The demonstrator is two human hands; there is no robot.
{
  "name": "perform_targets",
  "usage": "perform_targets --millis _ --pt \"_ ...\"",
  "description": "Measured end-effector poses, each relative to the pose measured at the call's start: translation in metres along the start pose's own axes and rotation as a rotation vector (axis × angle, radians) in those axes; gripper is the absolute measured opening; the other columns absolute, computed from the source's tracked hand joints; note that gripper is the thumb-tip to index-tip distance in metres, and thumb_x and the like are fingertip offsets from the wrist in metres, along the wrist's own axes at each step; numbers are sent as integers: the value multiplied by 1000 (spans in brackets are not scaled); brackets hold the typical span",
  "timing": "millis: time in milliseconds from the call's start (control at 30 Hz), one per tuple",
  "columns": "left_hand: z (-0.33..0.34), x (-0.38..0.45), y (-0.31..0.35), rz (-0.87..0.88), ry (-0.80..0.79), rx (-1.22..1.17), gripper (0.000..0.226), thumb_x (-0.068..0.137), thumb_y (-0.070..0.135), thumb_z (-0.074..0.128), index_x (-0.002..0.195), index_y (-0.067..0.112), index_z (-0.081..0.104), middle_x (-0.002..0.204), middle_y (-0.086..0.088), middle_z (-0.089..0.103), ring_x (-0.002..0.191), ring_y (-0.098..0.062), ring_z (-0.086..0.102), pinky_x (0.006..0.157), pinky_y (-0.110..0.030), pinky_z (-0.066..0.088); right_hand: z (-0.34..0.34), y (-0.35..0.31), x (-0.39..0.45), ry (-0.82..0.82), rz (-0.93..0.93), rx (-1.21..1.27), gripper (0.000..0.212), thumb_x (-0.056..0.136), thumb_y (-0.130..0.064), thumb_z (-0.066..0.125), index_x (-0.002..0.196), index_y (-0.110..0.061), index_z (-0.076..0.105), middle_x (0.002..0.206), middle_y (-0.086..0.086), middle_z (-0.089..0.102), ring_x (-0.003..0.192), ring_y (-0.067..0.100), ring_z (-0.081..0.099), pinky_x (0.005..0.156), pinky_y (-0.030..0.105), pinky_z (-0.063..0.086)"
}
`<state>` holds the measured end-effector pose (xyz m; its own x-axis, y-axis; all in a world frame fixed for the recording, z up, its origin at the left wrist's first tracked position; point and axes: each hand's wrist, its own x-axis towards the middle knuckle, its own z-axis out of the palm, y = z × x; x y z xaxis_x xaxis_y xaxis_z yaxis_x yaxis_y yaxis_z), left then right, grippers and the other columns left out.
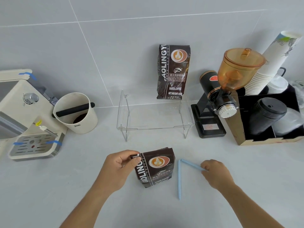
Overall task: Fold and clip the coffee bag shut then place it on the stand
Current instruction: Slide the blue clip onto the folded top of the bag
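A dark brown coffee bag (pixel 156 168) stands on the counter near me, its top folded down. My left hand (pixel 121 165) pinches the bag's folded top left corner. To the right of the bag lies a light blue sealing clip (pixel 179 178), spread wide in a V. My right hand (pixel 215 173) has its fingertips on the end of the clip's upper arm. Behind the bag stands a clear acrylic stand (pixel 154 127), and a second, taller coffee bag (pixel 172 71) rests upright on its back right part against the wall.
A cream espresso machine (pixel 28 116) and a cream knock box (pixel 77 114) stand at the left. A black grinder with an amber hopper (pixel 228 89) is right of the stand, then a box of lids (pixel 269 119) and stacked paper cups (pixel 273 63).
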<state>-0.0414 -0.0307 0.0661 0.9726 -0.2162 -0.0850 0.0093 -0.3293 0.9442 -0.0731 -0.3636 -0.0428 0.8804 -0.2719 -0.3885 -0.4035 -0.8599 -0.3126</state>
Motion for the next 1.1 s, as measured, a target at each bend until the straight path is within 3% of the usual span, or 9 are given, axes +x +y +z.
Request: perform_targets --millis 133,300,433,533,667,933,1033,1100 --pt "0 2 -1 -1 12 -9 10 85 9 67 89 13 76 81 -6 77 68 -7 66 65 -13 48 2 0 0 16 22 -10 13 87 -24 55 76 -26 61 84 0 62 76 23 59 61 31 48" --pt "2 1 -3 -7 15 -31 11 86 7 66 91 11 75 86 -8 78 79 -22 71 71 -20 52 -2 1 -3 24 -38 1 17 89 -23 54 72 -26 54 82 0 58 77 24 57 62 31 46" --pt "2 1 -4 -14 20 -34 11 87 7 66 92 12 74 86 -12 77 80 -28 70 70 -24 52 -8 -1 -9 85 -103 51 22 90 -21 55 68 -22 52 75 0 54 70 23 55 54 28 39" --pt "3 2 -2 -28 12 -60 12 88 5 64 93 11 73 85 -11 77 73 -18 69 67 -15 50 -20 -3 -16 175 -186 150 13 88 -16 61 75 -20 64 75 1 58 68 22 55 59 32 47" --pt "6 -1 0 -39 5 -133 19 89 -1 59 92 14 70 86 3 79 76 -5 70 69 -11 51 -45 -7 -29 296 -316 226 10 84 -7 68 82 -17 70 72 2 62 65 24 58 60 41 53" --pt "14 3 -4 -72 75 -355 14 88 -8 55 94 0 65 79 -4 79 75 -10 72 68 -15 55 -102 -41 -50 422 -525 331 15 82 -3 69 90 -15 74 76 2 65 71 20 55 65 40 54" --pt "9 12 -2 -86 37 -378 14 87 -11 56 94 -4 66 75 -4 79 71 -9 72 67 -14 55 -113 -57 -54 424 -604 335 16 83 -5 69 93 -16 75 75 -2 63 69 17 55 63 33 52" --pt "5 18 -2 -109 17 -391 14 86 -10 58 95 -5 66 76 -5 78 71 -11 71 69 -15 55 -118 -67 -54 417 -651 325 16 83 -7 69 94 -17 75 74 -9 60 71 11 54 61 16 45"
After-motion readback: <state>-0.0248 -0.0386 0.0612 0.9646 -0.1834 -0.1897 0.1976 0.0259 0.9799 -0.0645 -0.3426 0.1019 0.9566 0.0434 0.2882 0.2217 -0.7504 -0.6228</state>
